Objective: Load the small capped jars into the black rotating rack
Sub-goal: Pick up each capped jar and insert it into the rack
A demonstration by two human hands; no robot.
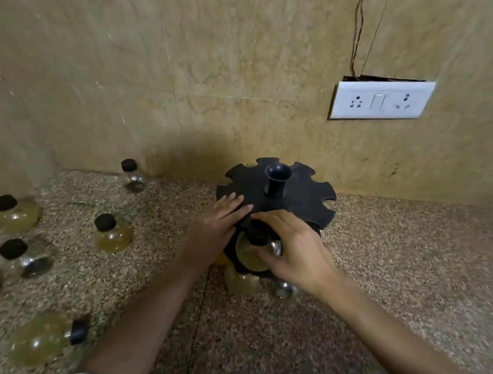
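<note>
I take the speckled counter [409, 275] first: it carries everything, and the black rotating rack [296, 192] stands near the back wall, below the white switch plate [382, 99]. The rack's notched top disc is the big risk as I judge it. My left hand [216, 227] lies flat on the disc's near edge, fingers together and pressing rather than gripping. If that pressure slips, the disc may spin and the notch would swing away from the jar's neck.

My right hand [292, 253] is closed around the jar being loaded [249, 251], its black cap up at the disc's edge. Whether the neck is seated in the notch I cannot tell; the fingers hide it. Pushed at an angle, the jar could jam or tip the whole rack.

Two more jars sit low at the rack's front, a yellowish one [239, 281] and a clear one [281, 288]; a knock from my wrist could dislodge them.

To the left the loose jars wait, and the fallen jar [46, 337] lying on its side could roll.
</note>
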